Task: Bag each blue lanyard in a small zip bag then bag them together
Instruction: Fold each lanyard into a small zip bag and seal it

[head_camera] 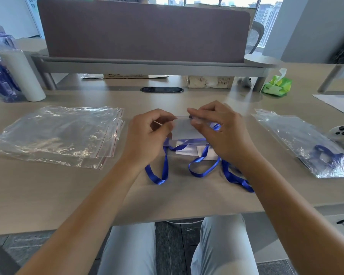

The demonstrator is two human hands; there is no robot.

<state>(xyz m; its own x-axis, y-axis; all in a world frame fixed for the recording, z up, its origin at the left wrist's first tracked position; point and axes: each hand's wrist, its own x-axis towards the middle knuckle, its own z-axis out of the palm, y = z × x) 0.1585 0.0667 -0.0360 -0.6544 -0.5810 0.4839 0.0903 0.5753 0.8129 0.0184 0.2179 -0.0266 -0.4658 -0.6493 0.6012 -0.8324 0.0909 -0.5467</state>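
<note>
Right, centre of the frame: my left hand [147, 133] and right hand [216, 130] are both up over the desk [48, 185], fingers curled, each pinching an end of the top edge of a clear badge holder [184, 130]. Thumb and fingertips close together on both hands, no wide spread. The holder stands roughly upright between them, and at its top edge by my right fingertips I see a small dark clip. Blue lanyard ribbon [203, 167] spills below the holder toward the lower centre, looping over the desk in several curls; white cards [187, 149] lie flat under it, just below my hands. I cannot tell how many lanyards are tangled in that heap. Left of the frame, a stack of empty zip bags [58, 135] lies flat, red seal lines along its right edge. Far right, a zip bag with a lanyard inside [310, 147] rests on the desk, touching a pale game controller [342, 133] at the edge. Upper left, blue water bottles [0, 76] and a white roll [22, 74] stand together. Upper right, a green tissue pack [277, 85]. Across the top, a dark divider panel [143, 28].
</note>
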